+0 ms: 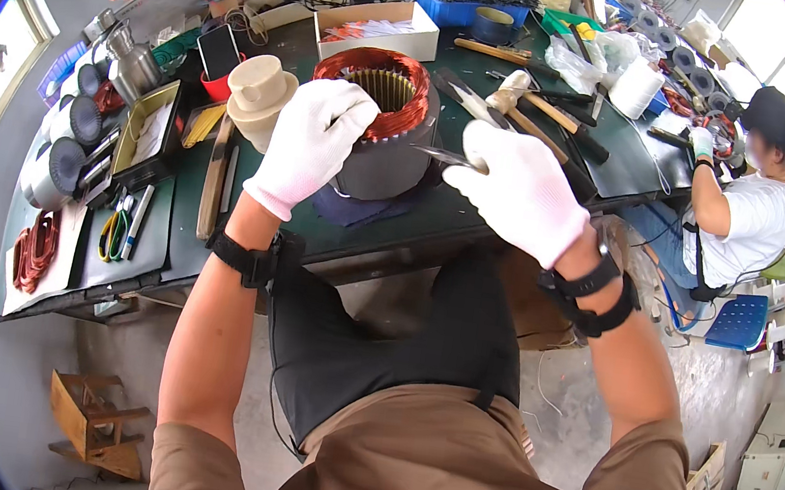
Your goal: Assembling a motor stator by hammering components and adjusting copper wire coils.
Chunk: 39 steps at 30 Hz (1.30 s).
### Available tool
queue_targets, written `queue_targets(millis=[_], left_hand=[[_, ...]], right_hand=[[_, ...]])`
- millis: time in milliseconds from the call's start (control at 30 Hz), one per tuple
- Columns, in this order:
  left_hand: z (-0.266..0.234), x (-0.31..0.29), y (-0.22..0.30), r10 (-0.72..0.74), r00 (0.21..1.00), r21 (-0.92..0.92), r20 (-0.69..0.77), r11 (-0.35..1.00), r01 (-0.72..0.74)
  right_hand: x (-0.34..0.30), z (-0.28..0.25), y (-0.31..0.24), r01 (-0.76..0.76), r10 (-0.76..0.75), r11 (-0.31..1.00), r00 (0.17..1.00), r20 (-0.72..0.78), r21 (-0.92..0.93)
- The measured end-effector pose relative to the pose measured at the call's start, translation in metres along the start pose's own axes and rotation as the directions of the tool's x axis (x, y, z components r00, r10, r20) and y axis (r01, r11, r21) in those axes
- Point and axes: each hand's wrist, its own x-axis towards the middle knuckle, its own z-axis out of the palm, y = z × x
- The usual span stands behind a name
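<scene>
A motor stator point(382, 172) with a dark grey body and a thick ring of copper windings point(410, 128) stands upright on a dark blue cloth point(362, 209) near the table's front edge. My left hand point(319, 136), in a white glove, is closed at the left side of the windings, its fingertips pinched together. What they hold, if anything, is hidden. To the right of the stator my right hand point(519, 184), also gloved, is closed round a slim pointed metal tool point(451, 158). The tool's tip points left toward the stator; its handle is hidden in the glove.
A beige plastic cup-shaped piece point(262, 94) stands left of the stator, beside a phone point(219, 52). Behind are a white carton point(381, 33) and a blue tray point(468, 7). Hammers point(554, 113) and other hand tools lie right. A co-worker point(751, 193) sits far right.
</scene>
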Motion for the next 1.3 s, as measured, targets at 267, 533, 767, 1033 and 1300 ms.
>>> queue_targets(millis=[267, 533, 767, 1033, 1300], left_hand=[[0.020, 0.003, 0.020, 0.057, 0.997, 0.189, -0.051, 0.981, -0.047], [0.029, -0.004, 0.022, 0.055, 0.986, 0.283, -0.157, 0.959, -0.008], [0.034, 0.000, 0.018, 0.094, 0.980, 0.243, -0.174, 0.969, -0.050], [0.028, -0.003, 0.013, 0.095, 0.984, 0.229, -0.149, 0.972, -0.059], [0.023, 0.007, 0.017, 0.083, 0.988, 0.175, -0.130, 0.983, -0.059]], right_hand=[[0.002, 0.032, 0.005, 0.035, -0.075, 0.987, 0.962, -0.262, -0.154], [0.003, 0.027, -0.017, 0.082, -0.167, 0.935, 0.960, -0.224, -0.345], [0.014, 0.037, -0.022, 0.023, -0.109, 0.945, 0.963, -0.248, -0.326], [0.015, 0.035, -0.021, 0.024, -0.101, 0.947, 0.969, -0.224, -0.321], [0.050, 0.005, -0.016, 0.229, -0.279, 0.935, 0.946, -0.164, -0.273]])
